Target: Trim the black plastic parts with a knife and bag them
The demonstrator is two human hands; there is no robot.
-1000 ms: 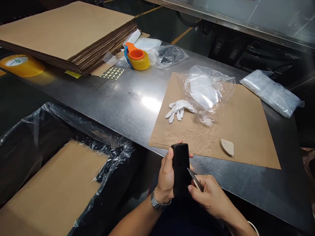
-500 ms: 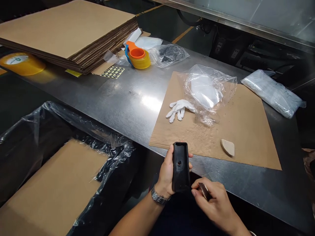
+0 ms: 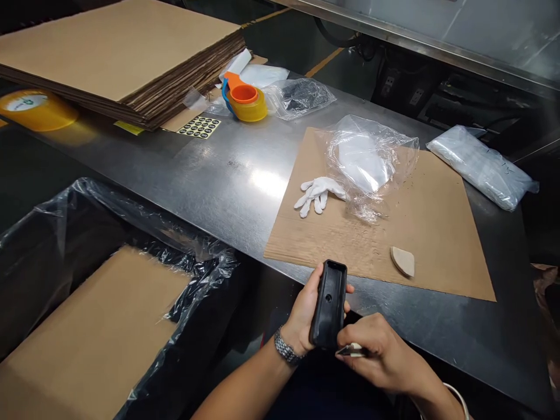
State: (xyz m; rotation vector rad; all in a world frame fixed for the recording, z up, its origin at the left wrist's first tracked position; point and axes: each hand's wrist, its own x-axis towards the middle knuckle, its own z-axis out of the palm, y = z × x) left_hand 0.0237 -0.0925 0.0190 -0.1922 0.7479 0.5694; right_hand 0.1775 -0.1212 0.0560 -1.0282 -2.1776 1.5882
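Observation:
My left hand [image 3: 304, 315] is wrapped round a black rectangular plastic part [image 3: 329, 303], which has a long hollow and a small round hole in its face. Close to the lower end of that part, my right hand [image 3: 378, 350] pinches a small dark and pale tool [image 3: 355, 350]; it resembles a short blade, but its exact kind is unclear. Beyond my hands, a flat cardboard sheet [image 3: 297, 239] carries a beige quarter-round pad [image 3: 402, 262], a white glove [image 3: 318, 195] and a crumpled clear plastic bag [image 3: 367, 157].
To the left stands a plastic-lined bin [image 3: 219, 262] with cardboard [image 3: 109, 326] inside. On the metal table [image 3: 210, 192] are a cardboard stack [image 3: 118, 46], a tape dispenser [image 3: 245, 99], a yellow tape roll [image 3: 41, 111], a sticker sheet [image 3: 199, 126] and a wrapped plastic pack [image 3: 483, 166].
The black part has shifted slightly right and tilted in my left hand. My right hand has turned, bringing the small tool to a flatter angle by the part's lower end.

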